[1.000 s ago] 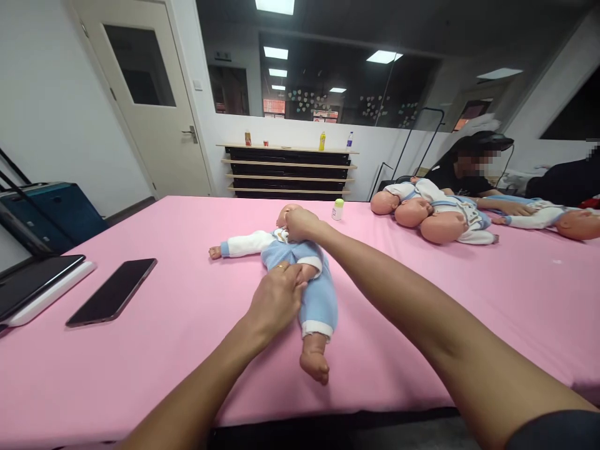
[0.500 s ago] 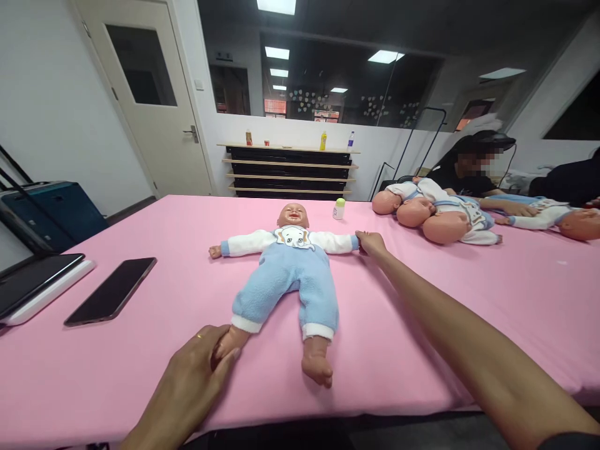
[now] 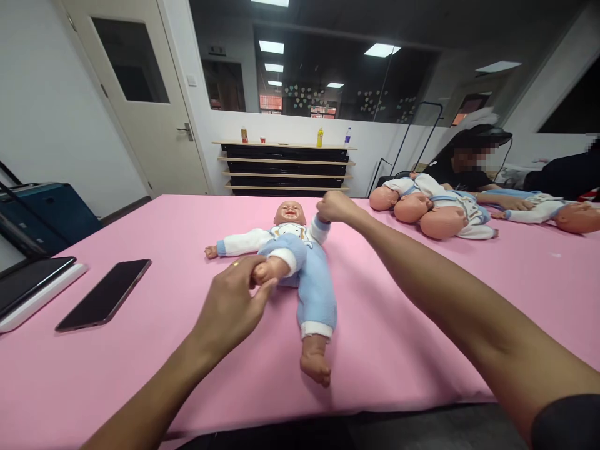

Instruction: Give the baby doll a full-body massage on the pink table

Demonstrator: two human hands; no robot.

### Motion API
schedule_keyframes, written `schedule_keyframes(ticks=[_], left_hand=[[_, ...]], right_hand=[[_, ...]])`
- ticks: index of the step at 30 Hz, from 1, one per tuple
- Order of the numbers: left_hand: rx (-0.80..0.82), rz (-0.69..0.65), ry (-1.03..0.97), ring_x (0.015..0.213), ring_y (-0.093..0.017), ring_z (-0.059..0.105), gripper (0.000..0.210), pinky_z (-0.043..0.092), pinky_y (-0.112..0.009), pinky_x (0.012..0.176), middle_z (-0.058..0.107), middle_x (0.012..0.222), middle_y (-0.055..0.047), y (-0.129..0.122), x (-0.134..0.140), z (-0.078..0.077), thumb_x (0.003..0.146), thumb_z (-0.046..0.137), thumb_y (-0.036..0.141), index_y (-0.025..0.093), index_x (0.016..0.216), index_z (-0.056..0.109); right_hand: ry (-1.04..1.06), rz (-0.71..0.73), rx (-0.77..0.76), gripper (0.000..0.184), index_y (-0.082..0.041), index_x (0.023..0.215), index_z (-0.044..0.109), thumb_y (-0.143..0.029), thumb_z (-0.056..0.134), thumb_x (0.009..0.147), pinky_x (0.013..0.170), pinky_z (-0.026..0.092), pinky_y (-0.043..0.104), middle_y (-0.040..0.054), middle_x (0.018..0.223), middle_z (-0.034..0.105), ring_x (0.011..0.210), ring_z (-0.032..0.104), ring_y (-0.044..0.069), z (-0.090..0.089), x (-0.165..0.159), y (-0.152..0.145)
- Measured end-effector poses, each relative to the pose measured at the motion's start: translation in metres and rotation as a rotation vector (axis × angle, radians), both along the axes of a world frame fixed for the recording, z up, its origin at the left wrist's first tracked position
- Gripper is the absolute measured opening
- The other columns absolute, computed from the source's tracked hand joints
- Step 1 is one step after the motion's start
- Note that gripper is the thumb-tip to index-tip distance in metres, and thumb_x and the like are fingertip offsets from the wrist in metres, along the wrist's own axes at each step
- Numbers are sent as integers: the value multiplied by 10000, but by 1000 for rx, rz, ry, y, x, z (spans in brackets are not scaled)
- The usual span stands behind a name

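Note:
A baby doll (image 3: 316,290) in blue trousers and a white top with an animal face lies on its back on the pink-covered table (image 3: 384,350), head toward the far side. My left hand (image 3: 237,294) is closed around its foot on the left, with that leg lifted and bent up over the belly. The doll's arm on the right is raised, and my right hand (image 3: 335,207) grips it at the wrist; the doll's hand is hidden inside my fingers. Its other arm stretches out to the left, and the other leg lies straight toward me.
A dark phone (image 3: 105,294) and a black-and-white device (image 3: 37,290) lie at the left. Several dolls (image 3: 443,223) are piled at the right, where a person in a black cap (image 3: 469,156) touches another doll (image 3: 574,217). Shelves (image 3: 285,172) holding bottles stand behind.
My left hand has lifted the doll's foot up and away from me, bending that leg. My right hand has raised the doll's arm and brought it inward; it now hides the small green-capped bottle.

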State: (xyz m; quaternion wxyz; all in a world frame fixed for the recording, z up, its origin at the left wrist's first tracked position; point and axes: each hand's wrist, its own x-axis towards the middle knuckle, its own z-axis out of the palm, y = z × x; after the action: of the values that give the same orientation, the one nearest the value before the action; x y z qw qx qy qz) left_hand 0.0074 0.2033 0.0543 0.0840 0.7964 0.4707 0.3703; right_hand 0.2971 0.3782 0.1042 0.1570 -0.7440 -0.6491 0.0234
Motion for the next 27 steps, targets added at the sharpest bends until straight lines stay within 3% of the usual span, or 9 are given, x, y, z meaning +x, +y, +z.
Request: schedule_keyframes(ticks=[2, 5, 9, 13, 17, 22, 27], left_hand=[[-33, -88, 16, 842, -151, 573, 259, 447, -267, 736, 632, 933, -50, 12, 27, 0, 866, 538, 327, 167, 1054, 619], [-67, -149, 38, 830, -152, 545, 172, 428, -280, 741, 603, 884, -59, 27, 60, -11, 873, 497, 263, 143, 923, 610], [-111, -185, 24, 813, -139, 527, 145, 426, -280, 751, 588, 885, -51, 33, 74, -24, 871, 483, 229, 149, 904, 600], [-125, -152, 11, 846, -132, 548, 193, 436, -261, 752, 614, 921, -16, 11, 46, -19, 887, 480, 249, 212, 1027, 608], [-74, -61, 27, 891, -118, 581, 259, 463, -234, 769, 624, 1011, 1, -29, -6, -25, 887, 515, 316, 257, 1130, 580], [-106, 58, 92, 825, -100, 603, 281, 480, -198, 693, 628, 1028, -5, -57, -56, -62, 898, 499, 369, 251, 1141, 578], [-201, 107, 118, 795, -109, 610, 327, 498, -200, 662, 636, 994, -29, -56, -65, -84, 899, 491, 426, 218, 1126, 597]], right_hand=[[-166, 119, -32, 343, -67, 950, 678, -370, 607, 807, 688, 400, 185, 154, 916, 640, 834, 592, 170, 3, -40, 1], [-341, 319, -52, 329, -123, 1047, 686, -313, 611, 789, 791, 445, 236, 146, 1073, 630, 944, 601, 217, -13, -89, -2], [-367, 371, 17, 349, -121, 1107, 673, -276, 589, 805, 857, 450, 287, 161, 1158, 600, 1043, 572, 257, -34, -106, -4], [-137, 308, 10, 319, -126, 936, 688, -408, 593, 821, 707, 400, 184, 94, 948, 647, 769, 558, 125, -26, -69, 4], [-41, 184, 66, 479, -64, 790, 632, -477, 425, 918, 576, 288, 171, 86, 745, 604, 600, 430, 52, -21, -5, 4], [550, -204, 116, 406, -82, 758, 568, -467, 507, 872, 506, 280, 175, 68, 658, 565, 544, 439, 58, -60, 69, -8], [721, -347, -12, 348, -97, 829, 516, -412, 408, 931, 461, 328, 197, 65, 565, 508, 471, 452, 98, -105, 100, -31]])
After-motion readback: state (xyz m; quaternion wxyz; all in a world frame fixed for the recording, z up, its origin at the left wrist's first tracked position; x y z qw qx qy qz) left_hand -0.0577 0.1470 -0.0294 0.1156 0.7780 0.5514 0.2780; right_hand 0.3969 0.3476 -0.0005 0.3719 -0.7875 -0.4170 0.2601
